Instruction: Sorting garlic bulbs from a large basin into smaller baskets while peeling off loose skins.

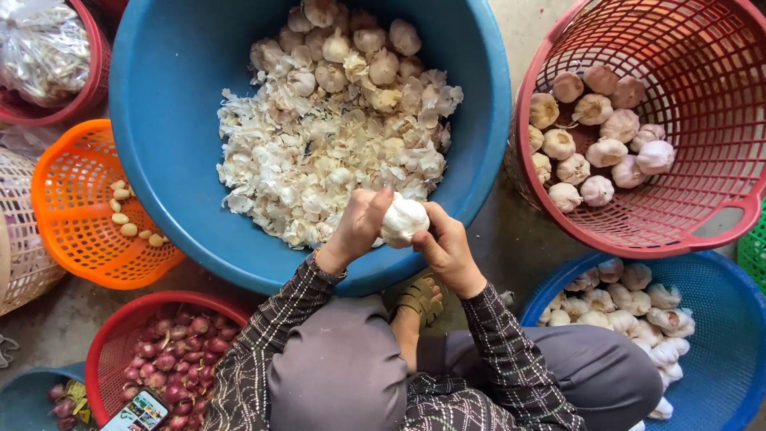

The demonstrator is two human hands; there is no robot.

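Grey concrete floor [48, 319], baskets all round big blue plastic basin [159, 120] of papery garlic skins [319, 160]. Left hand [359, 227] and right hand [447, 251] both clasp white garlic bulb [403, 219] at basin's near rim, fingers wrapped on it. Right of basin: red mesh basket [718, 96] with whole bulbs. Left: orange basket [72, 199] with peeled cloves [124, 215].

A round, white, papery-skinned garlic bulb [403, 220] sits between both hands, above the near rim of a big blue plastic tub [159, 120]. Its skin looks pale and mostly whole, with faint ridges between the cloves. The left hand [359, 227] and right hand [448, 249] press against it from either side.
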